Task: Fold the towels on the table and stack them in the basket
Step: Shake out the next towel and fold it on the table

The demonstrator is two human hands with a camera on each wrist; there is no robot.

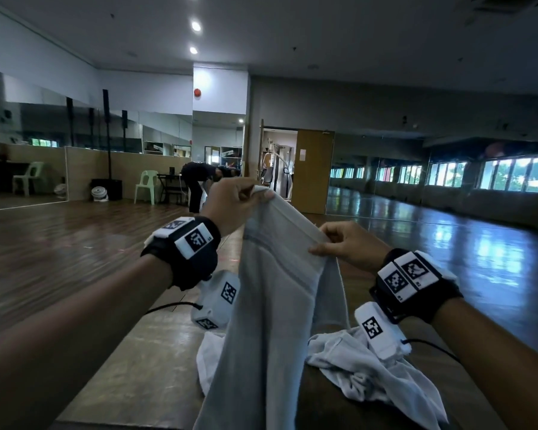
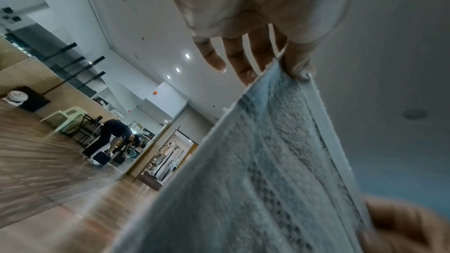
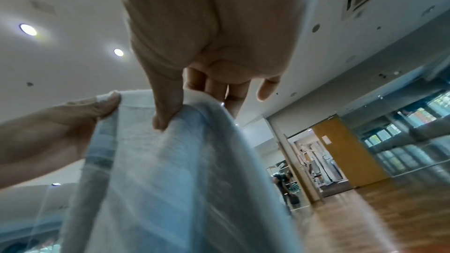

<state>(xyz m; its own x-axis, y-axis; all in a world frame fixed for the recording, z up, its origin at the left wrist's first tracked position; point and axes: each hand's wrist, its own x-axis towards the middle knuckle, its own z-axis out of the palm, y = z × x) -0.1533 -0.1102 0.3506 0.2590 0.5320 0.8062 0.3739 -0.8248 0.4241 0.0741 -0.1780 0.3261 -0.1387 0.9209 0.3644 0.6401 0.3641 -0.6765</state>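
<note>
Both hands are holding a pale grey towel (image 1: 277, 274) up in the air above the table (image 1: 156, 352). The left hand (image 1: 230, 203) is pinching one top corner between thumb and fingers, at the higher point. The right hand (image 1: 345, 243) is pinching the same top edge a little lower and nearer the person, with thumb on one face and fingers behind. The cloth is hanging down from this edge in long, loose folds toward the table.

Handling, as judged: the towel is looking soft, limp and light, with a looped pile and a flat woven band near the hem. It is likely to sag wherever it is unsupported, so the two top corners along the hemmed edge are the sensible places to hold. Spreading the hands apart should be pulling the edge straight before the first fold.

On the table, below the raised towel, a white towel (image 1: 370, 370) is lying crumpled and unfolded. A smaller portion of white cloth is showing to the left of the hanging towel.

Containers: no basket is appearing in any view, so its position and contents cannot be told. Beyond the table, a second person (image 1: 199, 181) is bending over near a pale green chair (image 1: 145, 186).
</note>
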